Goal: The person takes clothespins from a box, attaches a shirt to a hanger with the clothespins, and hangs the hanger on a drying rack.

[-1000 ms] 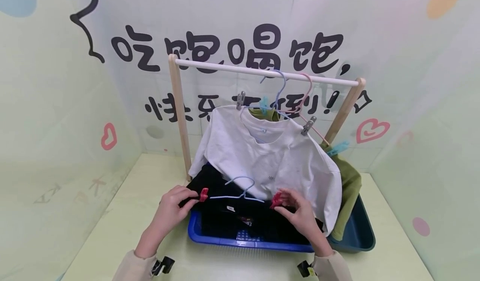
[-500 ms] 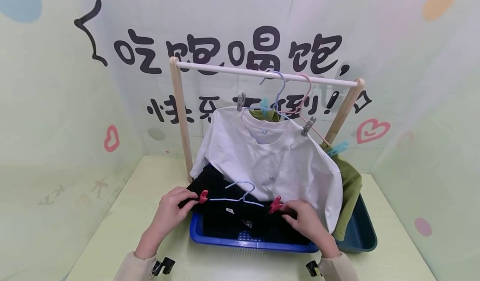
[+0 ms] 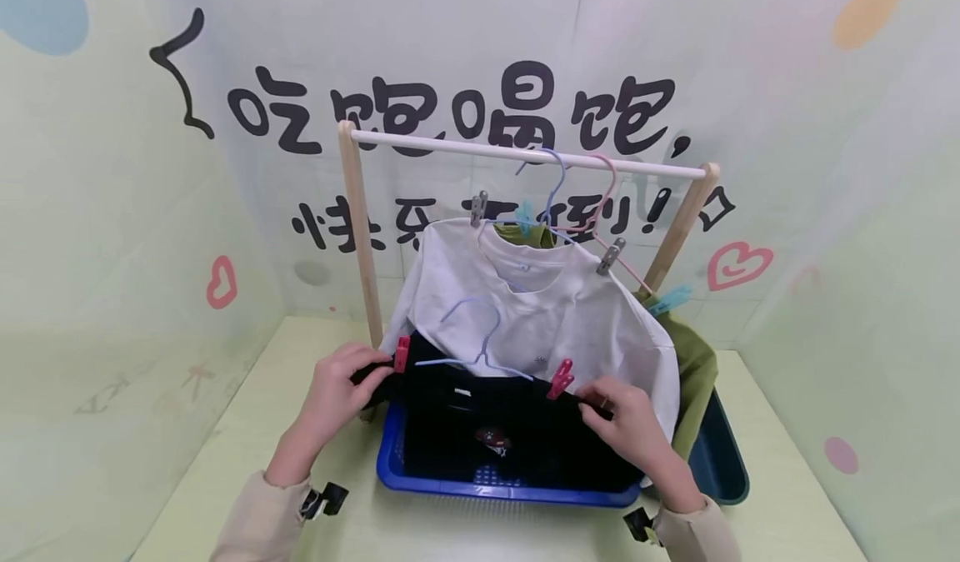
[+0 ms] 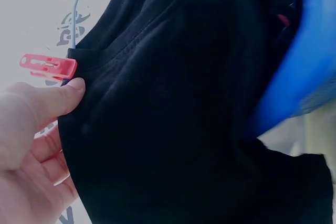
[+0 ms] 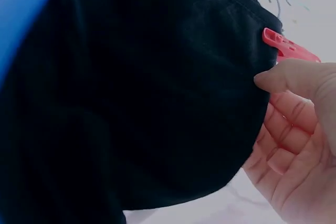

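Note:
A black shirt [image 3: 450, 429] with a small printed patch hangs on a light blue hanger [image 3: 482, 360], held up over the blue basket [image 3: 517, 494]. Red clothespins [image 3: 561, 378] clip its shoulders to the hanger, one on each side. My left hand [image 3: 337, 391] pinches the shoulder cloth just outside the left clothespin [image 4: 50, 66]. On the other side my right hand [image 3: 633, 424] pinches the cloth beside the right clothespin [image 5: 289, 46]. Thumbs lie on the front of the shirt in both wrist views. The shirt's lower part drops into the basket, where its hem is hidden.
Behind stands a clothes rack with a white bar [image 3: 465, 147] and wooden posts. From it hang a white shirt [image 3: 517, 320] with grey clips and a green garment [image 3: 697, 362] with light blue clips. A dark teal tub [image 3: 737, 466] stands at the right.
The black shirt and its hanger have risen, with both hands lifting. My right hand has left the right clothespin and now pinches the cloth beside it, farther right.

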The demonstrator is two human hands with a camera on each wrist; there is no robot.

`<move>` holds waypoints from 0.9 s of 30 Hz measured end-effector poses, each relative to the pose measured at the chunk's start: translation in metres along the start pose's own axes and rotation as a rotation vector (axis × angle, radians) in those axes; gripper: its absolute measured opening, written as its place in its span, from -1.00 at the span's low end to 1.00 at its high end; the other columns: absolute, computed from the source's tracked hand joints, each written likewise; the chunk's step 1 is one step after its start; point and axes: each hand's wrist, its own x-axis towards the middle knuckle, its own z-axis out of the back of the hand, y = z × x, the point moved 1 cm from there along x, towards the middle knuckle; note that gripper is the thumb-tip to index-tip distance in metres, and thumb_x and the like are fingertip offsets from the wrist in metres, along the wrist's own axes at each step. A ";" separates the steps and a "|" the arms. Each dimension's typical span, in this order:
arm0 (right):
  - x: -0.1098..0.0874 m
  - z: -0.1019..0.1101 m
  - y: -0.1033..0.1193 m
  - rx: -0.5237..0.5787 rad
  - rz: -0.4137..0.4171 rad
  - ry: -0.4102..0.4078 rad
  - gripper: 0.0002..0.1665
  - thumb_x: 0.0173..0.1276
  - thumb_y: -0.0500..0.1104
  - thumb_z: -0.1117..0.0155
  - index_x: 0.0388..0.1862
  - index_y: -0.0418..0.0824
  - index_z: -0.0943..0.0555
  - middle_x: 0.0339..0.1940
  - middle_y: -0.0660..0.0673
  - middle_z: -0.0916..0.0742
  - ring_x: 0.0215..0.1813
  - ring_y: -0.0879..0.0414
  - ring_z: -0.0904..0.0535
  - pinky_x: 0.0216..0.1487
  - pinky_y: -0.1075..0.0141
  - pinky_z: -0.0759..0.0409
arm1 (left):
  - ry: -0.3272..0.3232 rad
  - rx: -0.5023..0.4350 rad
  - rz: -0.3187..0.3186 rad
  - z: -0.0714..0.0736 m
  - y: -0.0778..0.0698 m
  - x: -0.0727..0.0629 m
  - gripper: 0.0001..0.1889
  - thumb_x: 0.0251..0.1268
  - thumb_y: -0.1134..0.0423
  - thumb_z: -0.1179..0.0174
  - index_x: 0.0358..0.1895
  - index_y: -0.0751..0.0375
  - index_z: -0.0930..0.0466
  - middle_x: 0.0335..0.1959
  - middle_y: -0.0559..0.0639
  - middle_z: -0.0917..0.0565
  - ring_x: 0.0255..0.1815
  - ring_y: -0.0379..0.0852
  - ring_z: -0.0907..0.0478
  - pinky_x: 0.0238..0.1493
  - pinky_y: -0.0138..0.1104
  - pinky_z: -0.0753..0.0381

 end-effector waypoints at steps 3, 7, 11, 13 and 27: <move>0.008 0.007 0.001 0.021 -0.004 -0.016 -0.72 -0.11 -0.51 -0.36 -0.42 -0.22 -0.62 -0.50 0.03 -0.64 -0.50 0.26 -0.49 -0.48 0.54 -0.46 | -0.003 0.007 -0.016 0.001 0.001 0.015 -0.74 -0.30 0.62 -0.43 -0.41 0.36 -0.68 -0.50 0.09 -0.66 -0.43 -0.04 -0.59 -0.38 -0.29 -0.56; 0.019 0.018 0.005 0.010 0.000 -0.048 -0.69 -0.10 -0.53 -0.36 -0.40 -0.21 -0.62 -0.49 0.03 -0.63 -0.49 0.26 -0.48 -0.48 0.55 -0.43 | 0.002 0.013 -0.021 0.001 0.004 0.036 -0.77 -0.22 0.60 -0.42 -0.38 0.38 -0.68 -0.47 0.12 -0.66 -0.42 -0.01 -0.60 -0.37 -0.21 -0.57; 0.035 0.031 0.015 -0.004 0.038 -0.107 -0.68 -0.10 -0.55 -0.36 -0.38 -0.23 -0.63 -0.49 0.02 -0.63 -0.48 0.23 -0.47 -0.49 0.50 -0.43 | -0.016 0.019 -0.014 0.001 0.006 0.059 -0.81 -0.14 0.58 -0.39 -0.37 0.40 -0.68 -0.43 0.17 -0.67 -0.36 0.06 -0.60 -0.31 -0.15 -0.57; 0.044 0.037 0.022 -0.011 0.051 -0.141 -0.68 -0.09 -0.55 -0.35 -0.36 -0.24 -0.64 -0.48 0.01 -0.64 -0.47 0.22 -0.46 -0.49 0.49 -0.42 | -0.040 0.019 -0.012 -0.001 0.008 0.071 -0.82 -0.12 0.58 -0.38 -0.36 0.41 -0.68 -0.42 0.19 -0.66 -0.34 0.11 -0.59 -0.29 -0.11 -0.55; 0.093 0.068 0.052 -0.163 -0.016 -0.329 -0.74 -0.01 -0.53 -0.34 -0.33 -0.28 -0.71 -0.46 -0.14 -0.65 -0.46 0.14 -0.44 -0.43 0.46 -0.39 | -0.188 -0.021 0.029 -0.012 0.014 0.148 -0.86 0.02 0.51 -0.33 -0.29 0.45 -0.68 -0.41 0.28 -0.63 -0.32 0.19 -0.54 -0.26 -0.06 -0.48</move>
